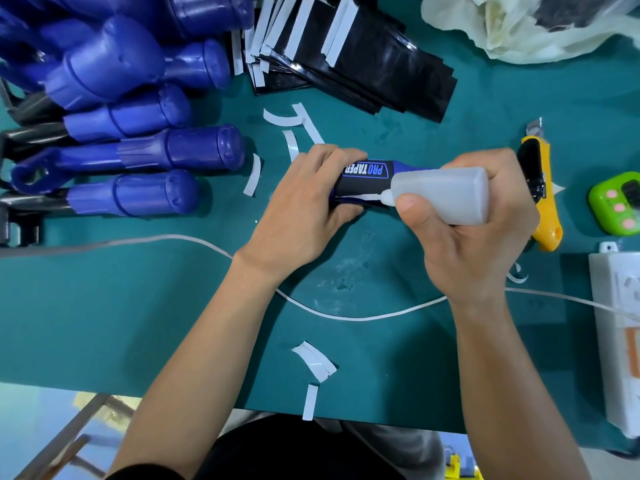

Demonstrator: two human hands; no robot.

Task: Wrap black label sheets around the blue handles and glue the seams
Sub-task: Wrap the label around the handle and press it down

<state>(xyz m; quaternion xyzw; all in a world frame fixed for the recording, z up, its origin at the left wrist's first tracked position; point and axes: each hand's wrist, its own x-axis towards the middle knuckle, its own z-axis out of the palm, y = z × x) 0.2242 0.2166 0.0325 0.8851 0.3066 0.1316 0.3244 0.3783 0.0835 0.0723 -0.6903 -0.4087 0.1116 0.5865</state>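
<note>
My left hand (304, 206) grips a blue handle wrapped in a black label sheet (367, 178) printed "PRO TAPPER", lying level over the green table. My right hand (474, 230) holds a translucent white glue bottle (446, 194) on its side. The bottle's nozzle touches the label's white seam edge on the near side of the handle. More blue handles (131, 157) lie stacked at the left. A pile of black label sheets (367, 64) with white backing strips sits at the top centre.
Peeled white backing strips (313, 360) lie scattered on the green table (138, 306). A yellow utility knife (545, 202), a green timer (620, 202) and a white power strip (620, 341) are on the right. A white cable (346, 315) crosses under my arms. A plastic bag (519, 26) lies top right.
</note>
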